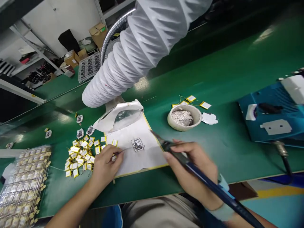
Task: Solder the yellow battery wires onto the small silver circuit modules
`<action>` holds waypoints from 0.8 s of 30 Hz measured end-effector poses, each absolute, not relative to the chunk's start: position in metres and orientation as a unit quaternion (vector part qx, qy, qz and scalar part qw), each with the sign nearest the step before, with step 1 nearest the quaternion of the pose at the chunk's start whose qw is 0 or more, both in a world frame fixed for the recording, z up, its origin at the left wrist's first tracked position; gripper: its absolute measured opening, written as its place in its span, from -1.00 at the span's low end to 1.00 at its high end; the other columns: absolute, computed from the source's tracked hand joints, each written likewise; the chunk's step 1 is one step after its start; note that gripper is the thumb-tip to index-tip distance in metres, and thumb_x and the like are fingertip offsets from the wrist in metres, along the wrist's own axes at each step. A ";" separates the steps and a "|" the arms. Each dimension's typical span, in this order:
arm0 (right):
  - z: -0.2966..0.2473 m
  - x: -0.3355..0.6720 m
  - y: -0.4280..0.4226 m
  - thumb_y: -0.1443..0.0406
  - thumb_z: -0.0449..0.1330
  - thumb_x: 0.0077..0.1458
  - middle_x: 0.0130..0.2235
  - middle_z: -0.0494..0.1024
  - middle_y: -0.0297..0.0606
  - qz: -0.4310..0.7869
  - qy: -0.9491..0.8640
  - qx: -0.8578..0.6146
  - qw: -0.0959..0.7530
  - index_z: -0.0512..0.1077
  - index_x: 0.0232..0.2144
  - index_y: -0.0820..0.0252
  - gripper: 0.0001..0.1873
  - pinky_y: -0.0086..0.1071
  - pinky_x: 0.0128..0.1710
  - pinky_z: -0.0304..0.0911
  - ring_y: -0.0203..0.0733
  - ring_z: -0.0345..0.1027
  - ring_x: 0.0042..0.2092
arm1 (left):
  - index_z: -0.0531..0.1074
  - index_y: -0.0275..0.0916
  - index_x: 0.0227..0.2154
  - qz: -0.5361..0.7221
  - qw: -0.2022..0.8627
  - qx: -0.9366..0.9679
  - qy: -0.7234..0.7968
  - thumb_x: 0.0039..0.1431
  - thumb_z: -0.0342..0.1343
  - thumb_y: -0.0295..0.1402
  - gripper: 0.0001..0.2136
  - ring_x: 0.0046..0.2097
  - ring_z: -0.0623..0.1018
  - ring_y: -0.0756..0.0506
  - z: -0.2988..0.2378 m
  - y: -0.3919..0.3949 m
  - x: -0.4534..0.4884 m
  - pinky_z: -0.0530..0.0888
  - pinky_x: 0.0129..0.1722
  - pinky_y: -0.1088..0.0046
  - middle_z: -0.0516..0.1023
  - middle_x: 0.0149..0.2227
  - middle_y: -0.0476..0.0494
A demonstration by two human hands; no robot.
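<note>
My right hand (192, 169) is closed round a dark blue soldering iron (204, 180), whose tip points up-left over the white work mat (140, 158). My left hand (105, 166) pinches a thin wire or tweezer (122, 152) that reaches toward a small circuit board (138, 144) lying on the mat. The iron's tip hangs a short way right of that board, not touching it. A heap of small yellow-edged battery cells (79, 156) lies just left of my left hand.
A white ribbed extraction hose (142, 47) hangs over a magnifier lens (121, 117) behind the mat. A round bowl of solder scraps (184, 117) stands at centre right, a blue soldering station (273, 114) far right. A tray of cells (22, 180) sits at the left edge.
</note>
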State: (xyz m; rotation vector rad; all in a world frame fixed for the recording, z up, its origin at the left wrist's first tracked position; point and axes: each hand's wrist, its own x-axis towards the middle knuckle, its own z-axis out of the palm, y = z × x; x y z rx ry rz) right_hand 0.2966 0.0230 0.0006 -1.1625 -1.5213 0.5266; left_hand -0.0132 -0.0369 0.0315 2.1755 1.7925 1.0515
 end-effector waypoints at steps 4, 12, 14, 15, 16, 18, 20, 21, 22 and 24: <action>0.016 0.265 0.023 0.08 0.53 0.57 -0.29 0.81 -0.42 0.269 -0.682 -0.447 0.513 0.62 -0.17 -0.12 -0.77 -0.03 0.08 0.85 0.04 0.87 -0.21 | 0.72 -0.13 -0.11 0.378 0.034 0.728 0.571 0.63 0.38 -0.48 -0.88 -0.36 0.68 0.01 0.015 -0.013 -0.005 0.52 -0.36 0.53 0.70 -0.30 0.03; -0.009 0.257 0.021 0.22 0.51 0.50 -0.36 0.67 -0.55 0.298 -0.669 -0.448 0.514 0.51 -0.16 -0.12 -0.77 0.14 0.29 0.85 -0.12 0.68 -0.36 | 0.70 -0.13 -0.13 0.369 0.052 0.728 0.576 0.59 0.34 -0.51 -0.86 -0.39 0.64 0.03 0.002 -0.013 -0.003 0.48 -0.39 0.55 0.63 -0.34 0.08; -0.009 0.258 0.019 0.24 0.50 0.50 -0.35 0.66 -0.56 0.298 -0.673 -0.450 0.505 0.51 -0.15 -0.13 -0.77 0.17 0.29 0.84 -0.12 0.66 -0.36 | 0.69 -0.13 -0.14 0.369 0.050 0.727 0.577 0.58 0.34 -0.51 -0.85 -0.40 0.63 0.04 0.003 -0.012 -0.003 0.47 -0.39 0.55 0.63 -0.34 0.09; -0.008 0.257 0.018 0.25 0.49 0.49 -0.34 0.66 -0.56 0.297 -0.676 -0.452 0.501 0.50 -0.15 -0.13 -0.77 0.19 0.29 0.84 -0.12 0.66 -0.36 | 0.69 -0.13 -0.15 0.369 0.048 0.726 0.578 0.58 0.34 -0.51 -0.85 -0.40 0.63 0.04 0.003 -0.011 -0.002 0.47 -0.39 0.54 0.63 -0.35 0.10; -0.007 0.257 0.018 0.25 0.49 0.49 -0.33 0.66 -0.56 0.296 -0.678 -0.453 0.497 0.49 -0.15 -0.13 -0.77 0.20 0.29 0.84 -0.12 0.66 -0.36 | 0.68 -0.13 -0.15 0.369 0.047 0.725 0.579 0.58 0.34 -0.51 -0.85 -0.41 0.63 0.04 0.002 -0.010 -0.001 0.46 -0.39 0.53 0.63 -0.35 0.10; -0.005 0.257 0.018 0.24 0.48 0.50 -0.33 0.67 -0.55 0.294 -0.682 -0.454 0.493 0.48 -0.15 -0.13 -0.77 0.21 0.28 0.83 -0.12 0.66 -0.36 | 0.68 -0.12 -0.15 0.369 0.049 0.724 0.581 0.58 0.34 -0.50 -0.86 -0.41 0.63 0.04 0.002 -0.010 0.000 0.47 -0.39 0.53 0.65 -0.34 0.10; -0.004 0.257 0.019 0.24 0.48 0.51 -0.33 0.67 -0.54 0.293 -0.684 -0.452 0.492 0.49 -0.15 -0.13 -0.77 0.20 0.27 0.83 -0.12 0.67 -0.36 | 0.68 -0.12 -0.14 0.372 0.052 0.723 0.581 0.58 0.34 -0.50 -0.86 -0.40 0.65 0.04 0.002 -0.009 0.001 0.48 -0.40 0.53 0.67 -0.32 0.09; -0.003 0.257 0.019 0.24 0.48 0.51 -0.33 0.67 -0.54 0.294 -0.684 -0.452 0.492 0.49 -0.16 -0.13 -0.77 0.20 0.26 0.83 -0.12 0.67 -0.36 | 0.68 -0.12 -0.14 0.374 0.053 0.723 0.579 0.58 0.34 -0.50 -0.86 -0.40 0.66 0.04 0.002 -0.009 0.001 0.48 -0.40 0.53 0.67 -0.32 0.09; -0.003 0.257 0.020 0.24 0.48 0.50 -0.32 0.68 -0.53 0.294 -0.684 -0.452 0.492 0.49 -0.16 -0.13 -0.77 0.20 0.25 0.83 -0.11 0.67 -0.36 | 0.68 -0.12 -0.13 0.376 0.052 0.724 0.576 0.58 0.34 -0.51 -0.86 -0.40 0.66 0.04 0.003 -0.009 0.002 0.49 -0.40 0.54 0.68 -0.31 0.09; -0.003 0.257 0.020 0.24 0.49 0.49 -0.31 0.70 -0.51 0.294 -0.685 -0.451 0.491 0.50 -0.16 -0.13 -0.77 0.20 0.23 0.83 -0.10 0.68 -0.36 | 0.67 -0.11 -0.12 0.377 0.047 0.728 0.570 0.57 0.35 -0.52 -0.85 -0.40 0.67 0.04 0.004 -0.008 0.002 0.48 -0.41 0.54 0.67 -0.32 0.10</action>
